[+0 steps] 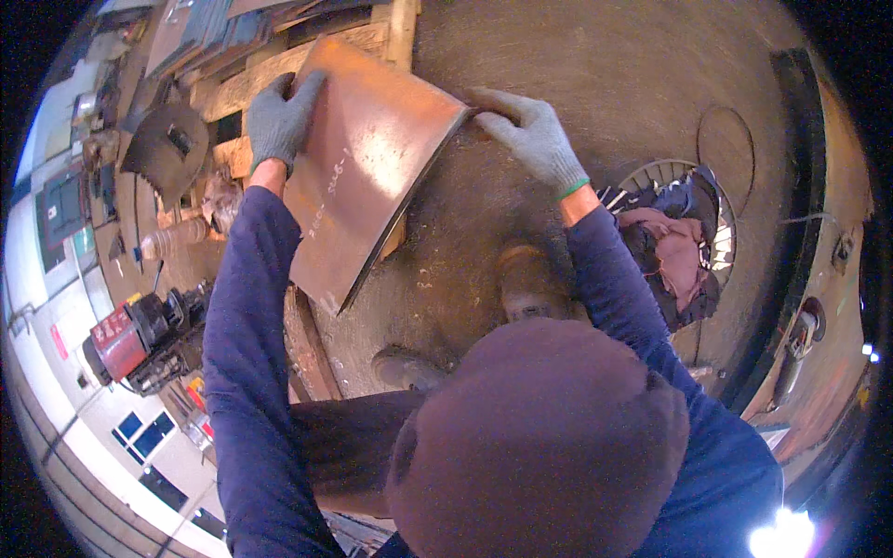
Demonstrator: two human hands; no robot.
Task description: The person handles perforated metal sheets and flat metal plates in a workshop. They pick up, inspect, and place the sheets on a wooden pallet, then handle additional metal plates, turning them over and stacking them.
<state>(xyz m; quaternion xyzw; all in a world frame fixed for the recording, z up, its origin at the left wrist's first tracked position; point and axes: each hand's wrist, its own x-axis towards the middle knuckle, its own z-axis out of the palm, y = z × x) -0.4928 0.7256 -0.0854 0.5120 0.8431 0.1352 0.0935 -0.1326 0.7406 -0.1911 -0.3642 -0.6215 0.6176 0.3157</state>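
A rust-brown steel plate (372, 139) with chalk marks on its face is tilted up before me, and light glares off its middle. My left hand (282, 121), in a grey knitted glove, grips the plate's left edge with the thumb over the face; the fingers behind it are partly hidden. At the plate's far right corner, my right hand (532, 139), gloved alike, pinches the edge between thumb and fingers. Below the plate part of the wooden pallet (402, 37) shows.
More metal plates (209, 33) are stacked at the far left. A wire basket (730, 228) of dark and pinkish cloth stands on the floor at right, near a thin cable loop (752, 153). An angle grinder (798, 349) lies far right. A red-and-black machine (126, 337) stands at left.
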